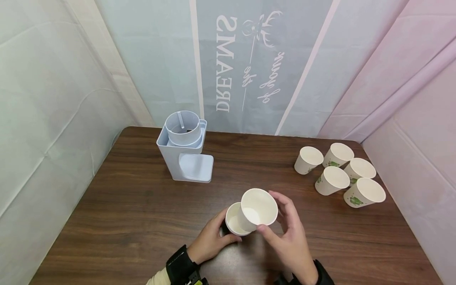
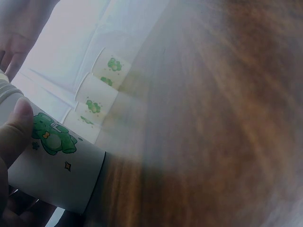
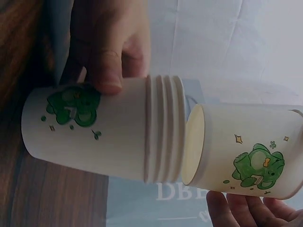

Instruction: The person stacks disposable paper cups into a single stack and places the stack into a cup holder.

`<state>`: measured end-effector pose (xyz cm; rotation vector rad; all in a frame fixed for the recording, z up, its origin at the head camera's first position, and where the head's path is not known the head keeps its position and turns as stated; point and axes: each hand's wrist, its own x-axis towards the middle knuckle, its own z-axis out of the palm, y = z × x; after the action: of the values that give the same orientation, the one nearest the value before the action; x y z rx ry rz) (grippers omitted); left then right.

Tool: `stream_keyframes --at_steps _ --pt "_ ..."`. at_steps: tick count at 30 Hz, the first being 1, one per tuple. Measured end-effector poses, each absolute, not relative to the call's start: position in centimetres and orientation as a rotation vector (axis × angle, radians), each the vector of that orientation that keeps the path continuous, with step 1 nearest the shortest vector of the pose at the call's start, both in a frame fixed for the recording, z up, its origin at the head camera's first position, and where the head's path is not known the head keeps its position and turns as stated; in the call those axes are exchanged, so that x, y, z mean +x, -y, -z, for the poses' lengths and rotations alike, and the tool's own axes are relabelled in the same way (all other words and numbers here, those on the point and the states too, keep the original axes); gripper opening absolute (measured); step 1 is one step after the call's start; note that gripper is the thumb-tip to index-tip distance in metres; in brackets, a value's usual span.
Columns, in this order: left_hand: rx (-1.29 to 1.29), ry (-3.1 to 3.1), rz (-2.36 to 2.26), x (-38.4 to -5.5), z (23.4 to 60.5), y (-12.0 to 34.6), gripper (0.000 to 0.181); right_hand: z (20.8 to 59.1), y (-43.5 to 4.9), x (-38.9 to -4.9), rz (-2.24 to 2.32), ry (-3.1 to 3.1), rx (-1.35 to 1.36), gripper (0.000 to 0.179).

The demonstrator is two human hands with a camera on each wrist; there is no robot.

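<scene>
My left hand (image 1: pixel 210 239) grips a nested stack of white paper cups (image 3: pixel 90 132); several rims show in the right wrist view. A green cartoon bear is printed on its side. In the head view, the stack's mouth (image 1: pixel 232 221) is partly covered by a single white paper cup (image 1: pixel 258 208). My right hand (image 1: pixel 290 237) holds that cup between thumb and fingers, its base close to the stack's rim. Whether base and rim touch, I cannot tell. The same bear print appears on the single cup in the right wrist view, with right-hand fingertips (image 3: pixel 246 208) below it.
Several separate paper cups (image 1: pixel 335 180) stand mouth up at the table's right rear. A light blue plastic holder (image 1: pixel 169 160) with a round cylinder (image 1: pixel 183 136) in its top stands at the back left. Fabric curtains (image 1: pixel 171 59) surround the brown wooden table (image 1: pixel 124 221).
</scene>
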<state>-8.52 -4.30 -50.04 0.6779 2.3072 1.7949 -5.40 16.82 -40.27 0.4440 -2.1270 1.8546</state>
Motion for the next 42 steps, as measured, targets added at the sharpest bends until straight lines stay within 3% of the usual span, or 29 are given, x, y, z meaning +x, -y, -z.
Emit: stream_keyframes --at_steps 20,42 --pt "0.714 -2.308 -1.796 -8.6 50.0 4.4 0.077 41.2 -16.0 -5.5 -1.771 2.216 0.503 0.080" --pt "0.669 -2.289 -1.782 -8.5 49.7 4.4 0.081 42.5 -15.8 -5.8 -1.679 2.337 0.511 0.074"
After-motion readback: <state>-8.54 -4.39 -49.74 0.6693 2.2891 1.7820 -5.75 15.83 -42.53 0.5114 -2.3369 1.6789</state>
